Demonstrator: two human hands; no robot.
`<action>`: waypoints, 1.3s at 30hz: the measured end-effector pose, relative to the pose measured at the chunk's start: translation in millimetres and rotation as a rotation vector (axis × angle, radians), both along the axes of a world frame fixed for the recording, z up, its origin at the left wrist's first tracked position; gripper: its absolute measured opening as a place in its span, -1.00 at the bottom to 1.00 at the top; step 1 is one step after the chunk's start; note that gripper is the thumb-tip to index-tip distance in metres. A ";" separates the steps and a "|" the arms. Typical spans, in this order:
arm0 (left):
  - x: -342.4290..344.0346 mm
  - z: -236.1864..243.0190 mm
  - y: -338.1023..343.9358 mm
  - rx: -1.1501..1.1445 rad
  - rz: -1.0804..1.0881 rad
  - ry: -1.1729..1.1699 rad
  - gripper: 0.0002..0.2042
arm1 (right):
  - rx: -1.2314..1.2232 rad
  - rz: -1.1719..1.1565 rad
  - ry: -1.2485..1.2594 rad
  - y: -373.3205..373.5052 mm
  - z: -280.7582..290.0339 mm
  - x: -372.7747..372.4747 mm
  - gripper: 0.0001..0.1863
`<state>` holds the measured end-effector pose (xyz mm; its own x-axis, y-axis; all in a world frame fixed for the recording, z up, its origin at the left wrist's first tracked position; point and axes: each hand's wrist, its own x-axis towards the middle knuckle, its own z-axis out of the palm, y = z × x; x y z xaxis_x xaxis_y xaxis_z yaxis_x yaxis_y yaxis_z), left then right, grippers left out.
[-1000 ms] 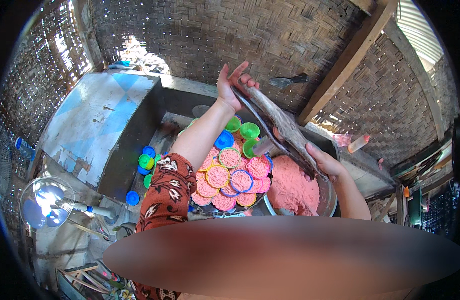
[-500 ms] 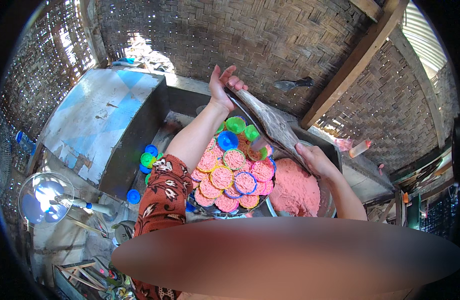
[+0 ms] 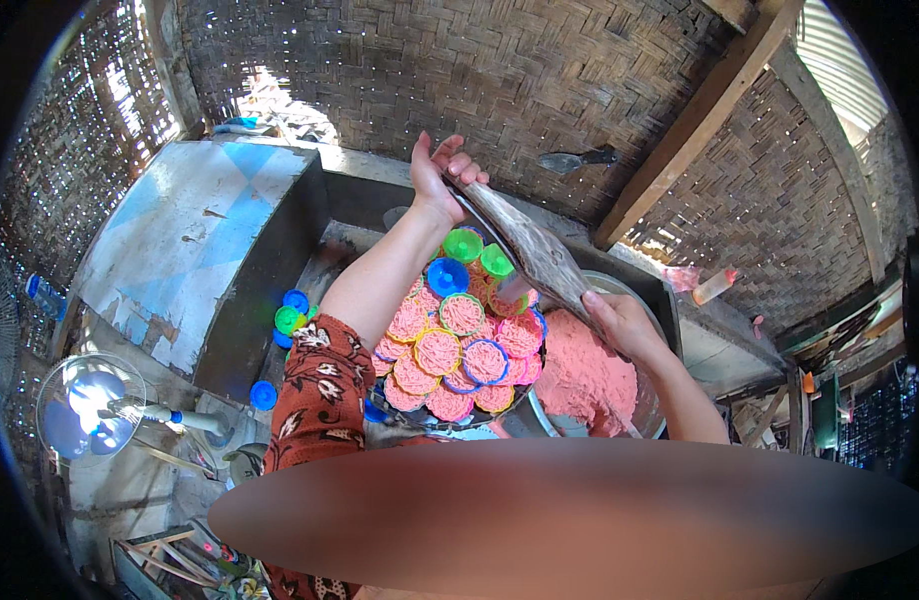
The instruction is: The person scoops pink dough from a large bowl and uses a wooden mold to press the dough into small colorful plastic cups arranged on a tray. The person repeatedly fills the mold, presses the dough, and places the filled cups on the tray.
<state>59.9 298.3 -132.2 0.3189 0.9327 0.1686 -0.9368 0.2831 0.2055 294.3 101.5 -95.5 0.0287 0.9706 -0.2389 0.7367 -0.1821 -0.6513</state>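
Note:
Both my hands grip a long weathered wooden press handle (image 3: pixel 530 240), which slants down from upper left to lower right. My left hand (image 3: pixel 446 178) is closed around its upper end, thumb raised. At the lower end, my right hand (image 3: pixel 622 325) is wrapped around the wood. A clear tube-like part (image 3: pixel 515 288) shows below the handle, over the heap. Small round moulds with pink dough strands (image 3: pixel 439 352) are piled beneath my hands, rimmed in yellow, blue, green and pink. Bare green (image 3: pixel 464 245) and blue moulds (image 3: pixel 448 277) lie on top at the far side.
A large basin (image 3: pixel 657 300) holds a mass of pink dough (image 3: pixel 580 375) at the right. Loose blue and green moulds (image 3: pixel 290 320) lie left of the heap. A fan (image 3: pixel 92 407) stands at left, below a peeling blue-white box (image 3: pixel 190 240). A woven wall (image 3: pixel 430 80) rises behind.
The whole view has shifted slightly to the left. Both my hands keep their hold on the press handle, with hardly any movement against the pile.

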 end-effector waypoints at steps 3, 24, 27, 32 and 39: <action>1.8 1.6 5.2 -0.007 0.009 -0.007 -0.54 | 0.081 0.021 -0.075 4.6 2.6 -0.8 -0.39; -19.8 24.6 -6.9 0.133 -0.012 0.097 -0.52 | 0.150 0.108 0.172 -2.6 -25.2 -11.4 -0.47; -28.8 31.2 -5.8 0.320 -0.119 0.117 -0.39 | 0.208 0.046 0.260 -6.3 -25.2 -13.1 -0.53; -9.3 48.5 -55.0 0.820 0.114 0.727 -0.59 | 0.384 -0.040 0.689 -30.9 -33.0 -12.9 -0.63; 53.1 80.3 -136.9 1.503 1.240 1.528 -0.77 | 0.759 0.082 0.073 -61.1 -8.0 -20.2 -0.42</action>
